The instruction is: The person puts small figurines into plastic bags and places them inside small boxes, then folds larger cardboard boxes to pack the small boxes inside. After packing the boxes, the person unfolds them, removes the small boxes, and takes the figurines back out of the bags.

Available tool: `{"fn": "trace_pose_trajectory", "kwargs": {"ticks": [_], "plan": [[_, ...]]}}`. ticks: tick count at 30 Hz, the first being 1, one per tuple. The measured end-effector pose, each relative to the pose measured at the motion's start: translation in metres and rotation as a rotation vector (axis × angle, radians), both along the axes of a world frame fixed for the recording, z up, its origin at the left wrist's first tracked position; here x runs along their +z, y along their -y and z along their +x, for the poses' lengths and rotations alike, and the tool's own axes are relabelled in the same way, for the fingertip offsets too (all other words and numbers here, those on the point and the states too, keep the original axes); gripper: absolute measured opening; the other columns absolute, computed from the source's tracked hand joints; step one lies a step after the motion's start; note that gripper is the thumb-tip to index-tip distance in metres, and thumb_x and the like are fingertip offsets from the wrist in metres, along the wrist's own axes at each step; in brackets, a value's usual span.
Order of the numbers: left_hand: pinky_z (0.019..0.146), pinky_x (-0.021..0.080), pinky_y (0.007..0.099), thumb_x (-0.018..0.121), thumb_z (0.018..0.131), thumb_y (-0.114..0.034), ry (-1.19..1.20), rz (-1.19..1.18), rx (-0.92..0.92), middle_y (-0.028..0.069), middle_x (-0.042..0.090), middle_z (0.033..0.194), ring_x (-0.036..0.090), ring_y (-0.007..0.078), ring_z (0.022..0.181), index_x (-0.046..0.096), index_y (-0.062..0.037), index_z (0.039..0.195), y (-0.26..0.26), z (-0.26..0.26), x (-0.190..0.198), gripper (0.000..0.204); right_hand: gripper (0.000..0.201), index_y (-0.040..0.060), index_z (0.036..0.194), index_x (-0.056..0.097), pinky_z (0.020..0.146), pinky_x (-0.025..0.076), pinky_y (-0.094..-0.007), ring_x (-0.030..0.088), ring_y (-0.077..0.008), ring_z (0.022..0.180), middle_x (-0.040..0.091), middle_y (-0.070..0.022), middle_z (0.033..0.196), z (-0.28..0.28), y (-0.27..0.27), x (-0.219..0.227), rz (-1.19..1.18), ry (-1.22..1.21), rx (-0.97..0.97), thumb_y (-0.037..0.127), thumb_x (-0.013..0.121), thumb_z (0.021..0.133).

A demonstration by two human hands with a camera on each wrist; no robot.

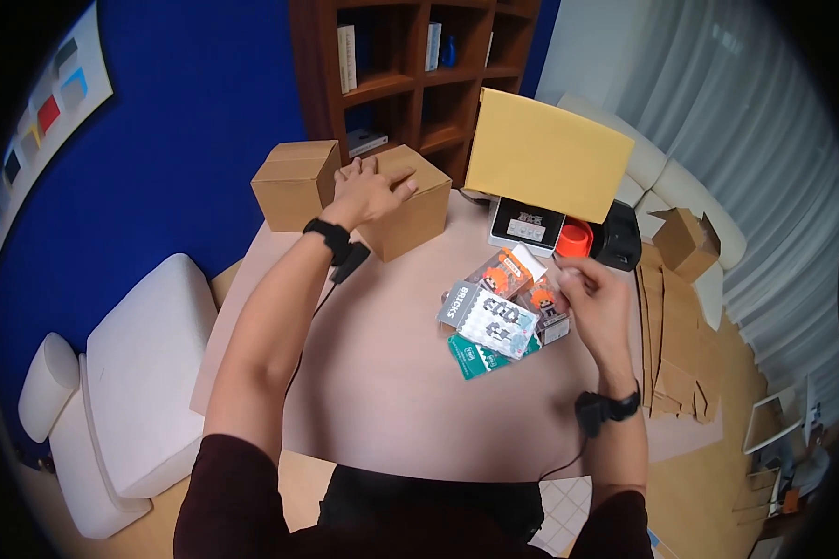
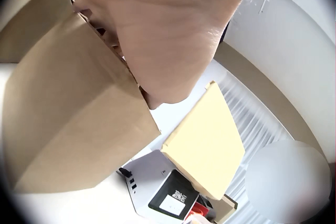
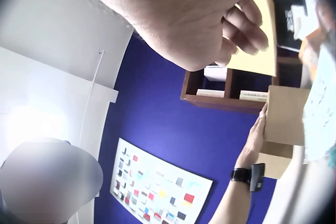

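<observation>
My left hand (image 1: 373, 193) rests on top of a cardboard box (image 1: 410, 224) at the back left of the table, fingers spread over its lid. In the left wrist view the same box (image 2: 79, 113) fills the left side, and the palm hides part of its top edge. Beside the pile of packs, my right hand (image 1: 595, 298) hovers with loosely curled fingers and nothing seen between them. That pile holds a grey-and-white pack marked BRICKS (image 1: 499, 321), a teal pack (image 1: 471, 359) under it, and packs with orange pictures (image 1: 508, 270) behind.
A second cardboard box (image 1: 294, 191) stands left of the first. Behind the packs are a white device with a screen (image 1: 527, 224), a red-orange round item (image 1: 574, 238) and a yellow panel (image 1: 550, 154). Flattened cardboard (image 1: 676, 345) and an opened box (image 1: 688, 244) lie at the right.
</observation>
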State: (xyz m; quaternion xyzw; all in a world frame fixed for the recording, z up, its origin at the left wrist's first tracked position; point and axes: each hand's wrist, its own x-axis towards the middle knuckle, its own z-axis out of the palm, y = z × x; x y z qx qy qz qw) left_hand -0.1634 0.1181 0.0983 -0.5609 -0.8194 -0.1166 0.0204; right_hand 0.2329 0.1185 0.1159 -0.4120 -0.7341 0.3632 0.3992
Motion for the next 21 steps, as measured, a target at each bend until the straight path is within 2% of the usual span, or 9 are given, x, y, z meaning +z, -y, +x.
{"fn": "trace_pose_trajectory", "kwargs": {"ticks": [3, 5, 7, 10, 12, 13, 15, 19, 21], "plan": [[0.127, 0.024, 0.0638, 0.044, 0.103, -0.071, 0.012, 0.026, -0.032, 0.0254, 0.033, 0.170, 0.024, 0.0498, 0.159, 0.057, -0.0424, 0.154, 0.037, 0.023, 0.001, 0.060, 0.022, -0.0039, 0.115, 0.076, 0.065, 0.054, -0.0244, 0.067, -0.0069, 0.067, 0.072, -0.0035, 0.080, -0.040, -0.011, 0.002, -0.031, -0.104, 0.047, 0.008, 0.070, 0.099], [0.127, 0.026, 0.0611, 0.047, 0.105, -0.065, -0.012, 0.076, -0.129, 0.0264, 0.035, 0.169, 0.027, 0.0505, 0.158, 0.060, -0.0392, 0.152, 0.061, 0.032, -0.002, 0.055, 0.026, -0.0064, 0.118, 0.074, 0.074, 0.057, -0.0269, 0.074, -0.0132, 0.080, 0.077, -0.0122, 0.095, -0.065, -0.016, 0.001, -0.060, -0.275, 0.146, 0.008, 0.071, 0.097], [0.127, 0.029, 0.0561, 0.056, 0.106, -0.051, 0.032, 0.122, -0.277, 0.0286, 0.037, 0.166, 0.030, 0.0502, 0.156, 0.063, -0.0336, 0.150, 0.091, 0.040, -0.004, 0.048, 0.031, -0.0080, 0.121, 0.072, 0.080, 0.058, -0.0297, 0.076, -0.0186, 0.088, 0.078, -0.0172, 0.102, -0.085, -0.028, -0.016, 0.016, -0.198, 0.159, 0.010, 0.071, 0.096], [0.128, 0.029, 0.0531, 0.063, 0.105, -0.041, 0.205, 0.249, -0.335, 0.0295, 0.037, 0.165, 0.031, 0.0496, 0.156, 0.051, -0.0219, 0.160, 0.133, 0.058, -0.013, 0.060, 0.038, -0.0095, 0.125, 0.070, 0.089, 0.059, -0.0346, 0.078, -0.0273, 0.099, 0.078, -0.0240, 0.111, -0.106, -0.026, -0.026, 0.087, -0.061, 0.170, 0.014, 0.072, 0.095], [0.128, 0.030, 0.0493, 0.064, 0.107, -0.035, 0.353, 0.496, -0.168, 0.0291, 0.036, 0.166, 0.033, 0.0456, 0.156, 0.032, -0.0035, 0.166, 0.146, 0.067, -0.022, 0.075, 0.041, -0.0094, 0.126, 0.070, 0.092, 0.058, -0.0368, 0.077, -0.0306, 0.102, 0.077, -0.0257, 0.112, -0.114, -0.018, -0.032, 0.073, -0.005, 0.168, 0.016, 0.072, 0.094], [0.128, 0.030, 0.0493, 0.064, 0.107, -0.035, 0.346, 0.491, -0.172, 0.0291, 0.036, 0.166, 0.033, 0.0456, 0.156, 0.032, -0.0035, 0.166, 0.143, 0.064, -0.028, 0.075, 0.042, -0.0090, 0.128, 0.069, 0.093, 0.058, -0.0367, 0.077, -0.0304, 0.105, 0.077, -0.0260, 0.113, -0.117, -0.014, -0.031, 0.010, 0.008, 0.209, 0.016, 0.072, 0.095], [0.127, 0.033, 0.0440, 0.062, 0.109, -0.035, 0.688, 0.563, -0.139, 0.0278, 0.035, 0.167, 0.035, 0.0380, 0.157, 0.022, 0.0103, 0.164, 0.135, 0.058, -0.046, 0.081, 0.043, -0.0083, 0.130, 0.069, 0.095, 0.058, -0.0366, 0.076, -0.0298, 0.111, 0.077, -0.0267, 0.114, -0.119, -0.011, -0.027, -0.107, 0.045, 0.298, 0.017, 0.071, 0.095], [0.123, 0.038, 0.0395, 0.066, 0.107, -0.031, 0.836, 0.694, -0.013, 0.0262, 0.042, 0.163, 0.045, 0.0317, 0.150, 0.028, 0.0111, 0.162, 0.132, 0.078, -0.038, 0.079, 0.043, -0.0090, 0.140, 0.063, 0.099, 0.056, -0.0296, 0.072, -0.0211, 0.120, 0.074, -0.0194, 0.129, -0.126, -0.013, -0.044, -0.155, -0.128, 0.421, 0.001, 0.064, 0.098], [0.121, 0.038, 0.0362, 0.067, 0.106, -0.026, 1.386, 0.789, 0.004, 0.0214, 0.048, 0.159, 0.048, 0.0285, 0.146, 0.029, 0.0082, 0.163, 0.128, 0.073, -0.043, 0.077, 0.047, -0.0076, 0.144, 0.061, 0.102, 0.055, -0.0299, 0.070, -0.0215, 0.122, 0.073, -0.0199, 0.132, -0.125, -0.011, -0.041, -0.156, -0.096, 0.442, -0.001, 0.063, 0.097]]}}
